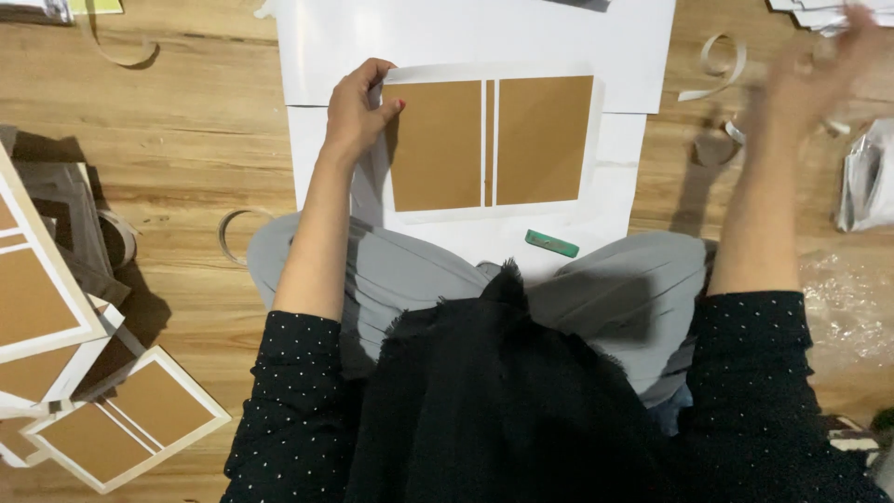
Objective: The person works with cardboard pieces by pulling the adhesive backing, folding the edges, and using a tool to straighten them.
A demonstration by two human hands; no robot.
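Note:
A white sheet (494, 210) with two brown cardboard panels (545, 140) and a thin brown strip between them lies on larger white paper (484, 33) in front of my knees. My left hand (357, 112) pinches the sheet's upper left corner. My right hand (819, 70) is raised at the far right, blurred by motion, over curled paper strips (722, 65); whether it holds anything is unclear. A small green tool (551, 243) lies just below the sheet.
Finished brown-and-white covers (121, 419) are stacked at the lower left on the wooden floor (186, 121). Curled strips (233, 233) lie left. Clear plastic wrap (866, 182) and a white stack (819, 11) sit at the right.

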